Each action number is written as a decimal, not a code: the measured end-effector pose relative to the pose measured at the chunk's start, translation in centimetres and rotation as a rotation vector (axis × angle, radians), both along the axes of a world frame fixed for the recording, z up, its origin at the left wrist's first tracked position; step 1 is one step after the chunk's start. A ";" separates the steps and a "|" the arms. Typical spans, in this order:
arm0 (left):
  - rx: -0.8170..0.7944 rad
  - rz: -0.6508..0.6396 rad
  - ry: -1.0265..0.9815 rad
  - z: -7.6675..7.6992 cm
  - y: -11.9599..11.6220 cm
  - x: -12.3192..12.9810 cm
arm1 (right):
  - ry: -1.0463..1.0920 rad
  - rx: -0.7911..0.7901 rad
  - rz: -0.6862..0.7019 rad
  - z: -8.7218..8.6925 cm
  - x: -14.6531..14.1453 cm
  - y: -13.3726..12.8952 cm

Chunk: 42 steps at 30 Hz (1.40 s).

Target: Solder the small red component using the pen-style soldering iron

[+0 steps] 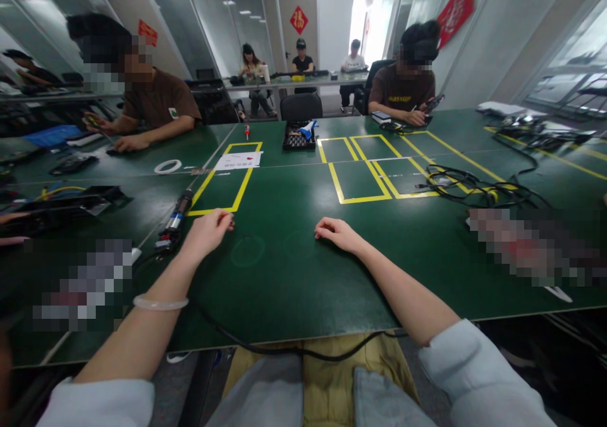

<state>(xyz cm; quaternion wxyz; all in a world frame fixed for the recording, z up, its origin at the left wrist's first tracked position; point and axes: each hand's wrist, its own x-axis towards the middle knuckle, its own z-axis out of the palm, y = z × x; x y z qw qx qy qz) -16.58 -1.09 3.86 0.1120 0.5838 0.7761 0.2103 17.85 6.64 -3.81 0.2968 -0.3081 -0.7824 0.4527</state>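
My left hand [211,229] rests on the green table [279,307], its fingers curled inward and no object visible in them. Beside it on the left lies a cylindrical electric screwdriver [177,215] in black, silver and blue. A pale bangle [161,302] circles my left forearm. Across from it, my right hand [337,232] also lies on the tabletop with fingers loosely folded and nothing seen in the grip. Yellow tape rectangles [365,199] mark the surface just beyond both hands.
A black tray [298,137] holding a blue-and-white item stands at the back. A white paper sheet [238,160] and a tape roll [167,167] lie left. Tangled black cables [467,180] spread at right. Co-workers [403,79] sit opposite. One cable [327,355] hangs along the front edge.
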 end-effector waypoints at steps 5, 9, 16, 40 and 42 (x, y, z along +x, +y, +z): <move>-0.087 -0.399 -0.630 -0.6 2.5 8.8 | 0.093 -0.119 0.037 0.4 -0.1 0.1; -0.235 -0.618 -0.836 -1.4 3.3 12.9 | 0.208 -0.235 0.113 0.5 -0.2 -0.1; -0.263 -0.676 -0.903 -5.2 3.5 14.0 | 0.221 -0.220 0.232 0.1 -0.8 -0.7; -0.082 -0.555 -0.931 -6.9 3.2 14.3 | 0.107 0.014 -0.080 -0.4 -1.1 -0.5; -0.068 -0.569 -0.918 -6.7 3.1 14.4 | 0.100 0.017 -0.061 -0.5 -1.1 -0.4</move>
